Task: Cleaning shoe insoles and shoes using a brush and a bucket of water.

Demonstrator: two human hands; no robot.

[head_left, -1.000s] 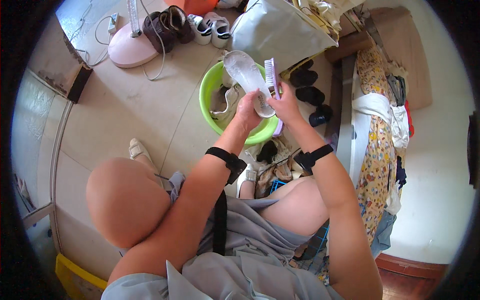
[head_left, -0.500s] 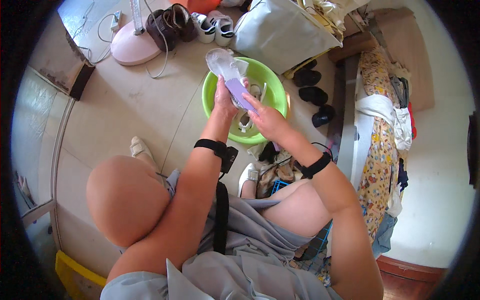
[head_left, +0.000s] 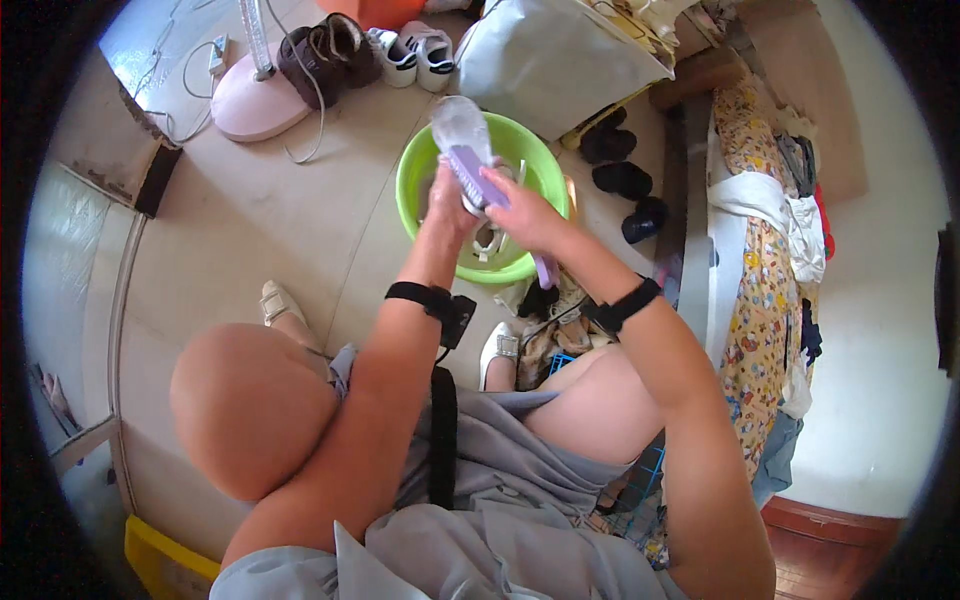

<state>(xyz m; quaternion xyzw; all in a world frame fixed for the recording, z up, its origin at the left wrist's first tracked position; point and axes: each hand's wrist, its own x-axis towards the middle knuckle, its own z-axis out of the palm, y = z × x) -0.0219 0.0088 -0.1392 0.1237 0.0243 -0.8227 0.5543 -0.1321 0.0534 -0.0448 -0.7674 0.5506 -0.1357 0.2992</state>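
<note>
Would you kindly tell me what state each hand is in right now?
Left hand: closed, holding the insole.
Right hand: closed, holding the brush.

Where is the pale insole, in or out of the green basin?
Out: the left hand holds the pale insole above the green basin, overlapping its rim.

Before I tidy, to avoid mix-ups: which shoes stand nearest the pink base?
The brown pair, beside the pink base; the white pair and black shoes are farther.

One brush (head_left: 474,174), one insole (head_left: 460,122)
</note>
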